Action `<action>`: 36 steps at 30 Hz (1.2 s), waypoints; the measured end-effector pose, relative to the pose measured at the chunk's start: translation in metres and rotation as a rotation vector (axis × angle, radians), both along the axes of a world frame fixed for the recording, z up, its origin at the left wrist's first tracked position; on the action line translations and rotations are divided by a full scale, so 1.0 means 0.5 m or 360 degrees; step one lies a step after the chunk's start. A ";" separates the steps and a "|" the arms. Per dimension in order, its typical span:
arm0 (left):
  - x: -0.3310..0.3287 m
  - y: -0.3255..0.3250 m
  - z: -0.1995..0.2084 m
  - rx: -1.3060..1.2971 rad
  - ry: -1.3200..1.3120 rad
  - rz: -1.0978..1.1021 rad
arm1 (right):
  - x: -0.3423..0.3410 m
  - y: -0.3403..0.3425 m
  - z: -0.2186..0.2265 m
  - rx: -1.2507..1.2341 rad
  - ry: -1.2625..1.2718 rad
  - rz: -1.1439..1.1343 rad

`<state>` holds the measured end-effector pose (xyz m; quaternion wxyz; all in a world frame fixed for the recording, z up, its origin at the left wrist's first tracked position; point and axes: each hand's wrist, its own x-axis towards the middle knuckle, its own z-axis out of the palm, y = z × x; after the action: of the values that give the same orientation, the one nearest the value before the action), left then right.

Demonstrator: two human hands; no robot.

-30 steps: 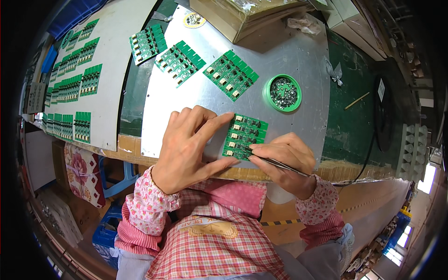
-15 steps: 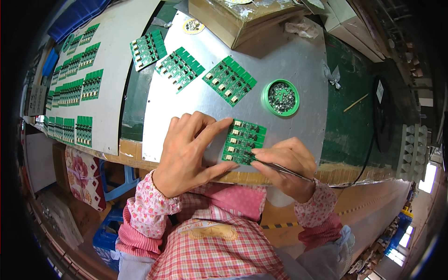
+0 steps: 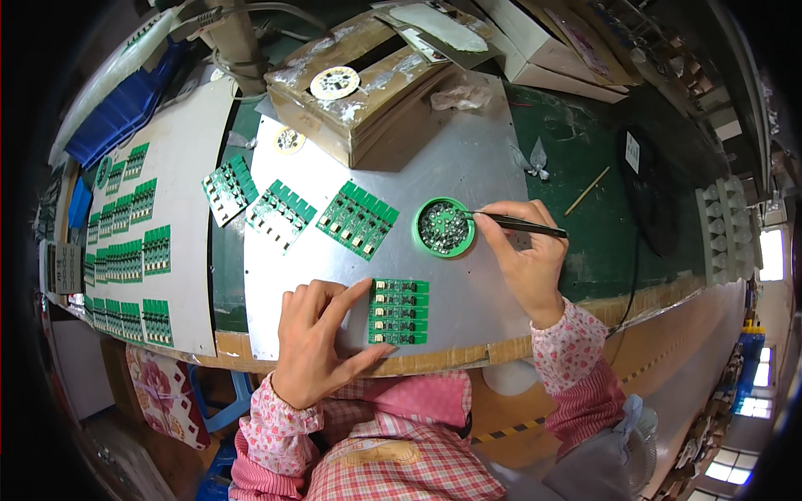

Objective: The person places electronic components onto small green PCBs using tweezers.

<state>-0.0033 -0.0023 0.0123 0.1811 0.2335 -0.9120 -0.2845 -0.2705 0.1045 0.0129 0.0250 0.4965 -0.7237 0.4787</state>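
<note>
In front of me a green circuit board panel (image 3: 399, 311) with rows of black and cream parts lies flat on the metal sheet. My left hand (image 3: 322, 334) is spread at its left side, index fingertip by the upper corner and thumb along the lower edge. My right hand (image 3: 532, 263) is closed round black tweezers (image 3: 522, 225). Their tips point left, at the rim of a round green dish (image 3: 418, 238) holding many small dark and silvery parts (image 3: 443, 227). Whether the tips grip a part is too small to tell.
Three more board panels (image 3: 357, 220) lie beyond my left hand. Several rows of boards (image 3: 156, 250) stand on a pale panel at the left. A worn cardboard box (image 3: 334, 117) sits at the back. A thin wooden stick (image 3: 587, 191) and black cable (image 3: 635, 275) are at the right.
My right hand has moved the tweezers up and away from the board to the green dish. My left hand stays by the board. The whole view has shifted.
</note>
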 end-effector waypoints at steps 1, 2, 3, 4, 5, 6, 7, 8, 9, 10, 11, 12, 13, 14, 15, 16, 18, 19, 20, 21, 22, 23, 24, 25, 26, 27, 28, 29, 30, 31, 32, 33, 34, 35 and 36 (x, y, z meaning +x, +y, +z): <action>0.000 0.000 0.002 -0.0007 0.0006 -0.0008 | 0.000 -0.005 -0.002 0.0026 -0.0094 -0.0007; 0.000 0.000 0.004 0.0002 -0.0003 0.0000 | 0.002 -0.008 -0.001 0.0040 -0.0065 -0.0010; 0.001 0.000 0.004 0.0012 -0.0012 0.0008 | 0.000 -0.009 -0.003 0.0035 -0.0061 -0.0016; 0.003 -0.001 0.003 0.0007 -0.0021 0.0003 | 0.000 -0.011 -0.007 0.0035 0.0000 0.0004; 0.004 -0.001 0.002 0.0004 -0.0022 -0.0001 | 0.000 -0.013 -0.009 0.0036 0.0061 0.0025; 0.004 -0.002 0.003 -0.0005 -0.0015 0.0001 | 0.000 -0.015 -0.010 0.0017 0.0012 0.0032; 0.002 -0.001 0.001 -0.0006 -0.0005 0.0000 | -0.001 -0.014 -0.012 0.0023 0.0014 0.0026; 0.001 0.000 0.000 -0.0001 -0.0003 -0.0006 | -0.002 -0.013 -0.014 0.0019 -0.0022 0.0016; 0.000 0.001 -0.001 0.0005 -0.0013 0.0002 | -0.003 -0.013 -0.015 0.0015 -0.0058 0.0006; 0.000 0.001 0.001 0.0006 -0.0029 0.0017 | -0.005 -0.015 -0.017 0.0016 -0.0060 0.0007; 0.000 0.000 0.002 0.0007 -0.0030 0.0017 | -0.006 -0.017 -0.020 0.0006 -0.0038 0.0009; 0.000 0.000 0.003 0.0007 -0.0038 0.0022 | -0.008 -0.019 -0.022 -0.0005 -0.0015 0.0011; 0.000 0.001 0.003 0.0010 -0.0043 0.0025 | -0.008 -0.019 -0.023 -0.0001 -0.0013 0.0011; 0.000 0.000 0.004 0.0014 -0.0040 0.0025 | -0.009 -0.020 -0.024 -0.0011 -0.0003 0.0011; 0.000 -0.001 0.004 0.0018 -0.0047 0.0022 | -0.009 -0.020 -0.024 -0.0020 0.0007 0.0012; 0.001 -0.001 0.004 0.0023 -0.0056 0.0021 | -0.009 -0.021 -0.025 -0.0017 0.0008 0.0014; 0.002 0.000 0.003 0.0025 -0.0044 0.0027 | -0.010 -0.024 -0.026 -0.0033 0.0046 0.0033; 0.001 -0.001 0.003 0.0022 -0.0032 0.0030 | -0.011 -0.024 -0.026 -0.0032 0.0051 0.0036; 0.001 -0.001 0.004 0.0022 -0.0026 0.0032 | -0.012 -0.024 -0.025 -0.0025 0.0029 0.0038; 0.000 -0.001 0.005 0.0030 -0.0016 0.0019 | -0.012 -0.023 -0.023 -0.0019 0.0008 0.0040; 0.002 -0.001 0.005 0.0033 -0.0012 0.0014 | -0.012 -0.024 -0.024 -0.0024 0.0008 0.0050; 0.003 -0.001 0.005 0.0028 -0.0012 0.0024 | -0.012 -0.022 -0.025 -0.0007 0.0043 0.0049; 0.003 -0.001 0.005 0.0032 -0.0019 0.0022 | -0.011 -0.022 -0.026 0.0009 0.0078 0.0048; 0.004 0.001 0.006 0.0039 -0.0025 0.0015 | -0.009 -0.021 -0.025 0.0007 0.0078 0.0055; 0.004 0.001 0.007 0.0037 -0.0026 0.0022 | -0.007 -0.020 -0.023 -0.0005 0.0005 0.0041; 0.003 0.000 0.007 0.0050 -0.0025 0.0009 | -0.005 -0.020 -0.022 -0.0016 -0.0069 0.0027; 0.002 -0.001 0.007 0.0064 -0.0023 -0.0007 | -0.004 -0.020 -0.020 -0.0017 -0.0069 0.0031; 0.003 -0.001 0.007 0.0063 -0.0023 -0.0003 | -0.004 -0.020 -0.019 -0.0013 -0.0070 0.0023; 0.004 -0.002 0.007 0.0055 -0.0031 -0.0002 | -0.003 -0.020 -0.019 -0.0009 -0.0070 0.0015; 0.004 -0.001 0.008 0.0048 -0.0037 -0.0001 | -0.005 -0.020 -0.020 -0.0007 -0.0070 0.0018; 0.004 -0.001 0.008 0.0050 -0.0037 0.0002 | -0.006 -0.020 -0.021 -0.0012 -0.0037 0.0037; 0.004 -0.001 0.008 0.0049 -0.0044 0.0002 | -0.006 -0.020 -0.021 -0.0016 -0.0005 0.0057; 0.005 -0.001 0.008 0.0048 -0.0053 0.0002 | -0.005 -0.021 -0.022 -0.0015 -0.0007 0.0059; 0.005 -0.002 0.008 0.0049 -0.0055 0.0005 | -0.002 -0.022 -0.022 -0.0034 -0.0049 0.0082; 0.003 -0.002 0.006 0.0046 -0.0040 -0.0002 | -0.001 -0.023 -0.022 -0.0053 -0.0091 0.0104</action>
<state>-0.0016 -0.0036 0.0153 0.1660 0.2391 -0.9102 -0.2947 -0.2708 0.0929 0.0017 -0.0030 0.5055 -0.6995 0.5051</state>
